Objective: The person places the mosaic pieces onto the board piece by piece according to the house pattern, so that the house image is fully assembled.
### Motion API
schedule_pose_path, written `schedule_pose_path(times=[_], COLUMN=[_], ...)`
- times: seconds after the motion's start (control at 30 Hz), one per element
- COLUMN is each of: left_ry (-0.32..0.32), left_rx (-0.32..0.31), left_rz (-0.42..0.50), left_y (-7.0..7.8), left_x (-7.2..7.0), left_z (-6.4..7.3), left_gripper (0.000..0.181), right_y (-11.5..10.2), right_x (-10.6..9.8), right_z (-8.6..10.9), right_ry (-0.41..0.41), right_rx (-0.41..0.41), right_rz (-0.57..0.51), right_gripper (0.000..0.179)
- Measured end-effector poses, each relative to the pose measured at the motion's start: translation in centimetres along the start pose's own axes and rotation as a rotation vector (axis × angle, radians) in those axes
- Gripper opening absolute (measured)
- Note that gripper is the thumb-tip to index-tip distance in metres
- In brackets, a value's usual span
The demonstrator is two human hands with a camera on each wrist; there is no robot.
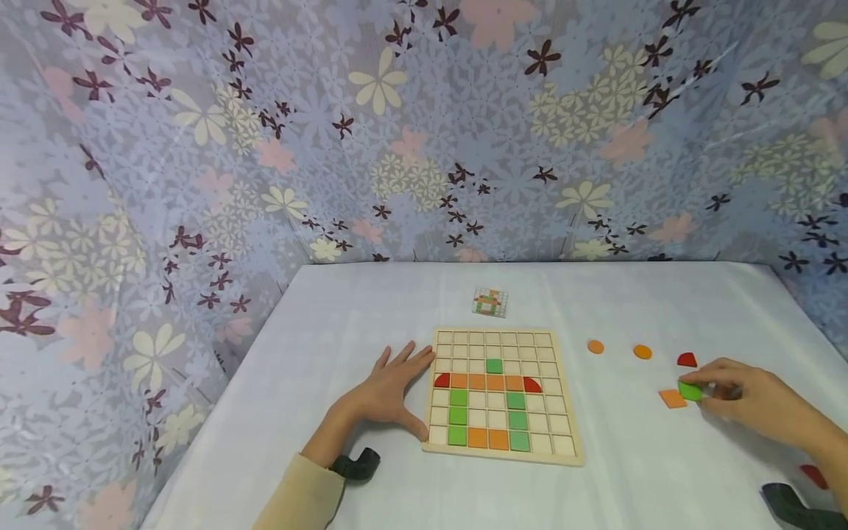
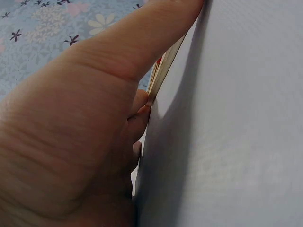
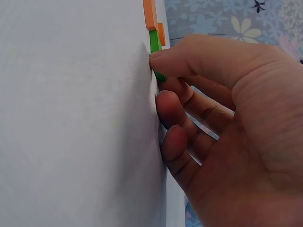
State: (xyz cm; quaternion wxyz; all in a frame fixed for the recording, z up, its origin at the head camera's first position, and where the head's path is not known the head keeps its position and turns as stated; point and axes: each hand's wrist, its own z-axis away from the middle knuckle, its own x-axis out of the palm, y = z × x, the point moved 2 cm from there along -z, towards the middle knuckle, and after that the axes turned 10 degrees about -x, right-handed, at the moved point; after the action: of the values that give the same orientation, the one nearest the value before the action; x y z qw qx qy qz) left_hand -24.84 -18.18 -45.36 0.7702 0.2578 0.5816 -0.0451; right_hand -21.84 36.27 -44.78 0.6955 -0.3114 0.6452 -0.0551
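A wooden grid board [image 1: 541, 423] lies flat on the white table, several of its cells filled with green, orange and red tiles. Fingers spread, my left hand [image 1: 380, 394] touches the board's left edge with its thumb and fingertips. Off to the right, my right hand [image 1: 748, 394] pinches a green tile [image 1: 690, 391] between thumb and index finger, low over the cloth. That tile [image 3: 155, 41] is partly hidden by the thumb in the right wrist view. An orange square tile [image 1: 673, 399] lies against its left side, and a red quarter-round tile [image 1: 687, 359] is just behind.
Behind the board lies a small pattern card [image 1: 490, 302]. Two orange round tiles, one nearer the board [image 1: 595, 347], sit to its right. Another red tile [image 1: 813, 476] is partly covered near the right forearm. A floral curtain [image 1: 424, 132] hangs behind the table.
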Motion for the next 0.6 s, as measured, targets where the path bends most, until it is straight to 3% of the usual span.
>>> schedule_pose_path(times=[0.6], left_ry=[0.0], left_rx=[0.009], left_rz=[0.006], left_y=[0.04], left_x=[-0.07], left_z=[-0.02], left_gripper=[0.135], right_y=[-0.64], right_x=[-0.56], right_z=[-0.52], right_ry=[-0.008], right_rx=[0.015], right_rz=[0.001], right_gripper=[0.044])
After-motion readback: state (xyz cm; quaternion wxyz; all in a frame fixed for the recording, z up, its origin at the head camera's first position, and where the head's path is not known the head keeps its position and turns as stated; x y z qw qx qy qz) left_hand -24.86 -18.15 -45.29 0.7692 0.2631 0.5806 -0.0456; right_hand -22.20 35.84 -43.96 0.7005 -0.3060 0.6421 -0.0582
